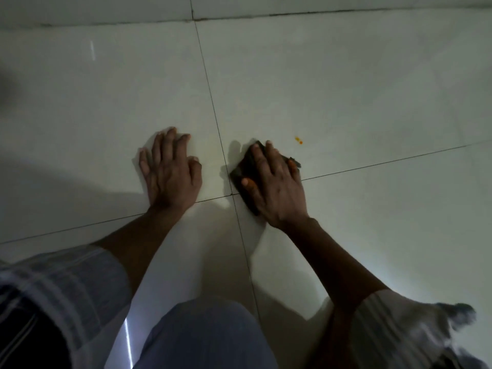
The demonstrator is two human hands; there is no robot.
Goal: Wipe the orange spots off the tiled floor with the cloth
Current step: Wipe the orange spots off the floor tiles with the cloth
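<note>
The right hand (274, 182) lies flat with straight, spread fingers, pressing a dark cloth (246, 166) against the tiled floor (372, 89). The cloth is bunched under the palm and fingers, its edges showing on the thumb side and just past the fingertips; it sits right beside the crossing of two grout lines. Beyond the fingertips and a little toward the little-finger side, near the cloth but not touching it, two small orange spots (298, 140) sit close together on the pale tile. Something orange also shows at the cloth's edge by the little finger, though whether it is stain or fabric is hard to tell.

On the far side of the grout line from the thumb, the left hand (170, 169) rests open on the floor, fingers spread, holding nothing; it appears to be bracing the person's weight.

To wipe well, the right hand probably needs to slide the cloth forward and slightly outward until it covers both spots, keeping the palm pressed flat so the cloth travels with the hand and does not roll. Short strokes drawn back toward the wrist should lift the marks without smearing them.
</note>
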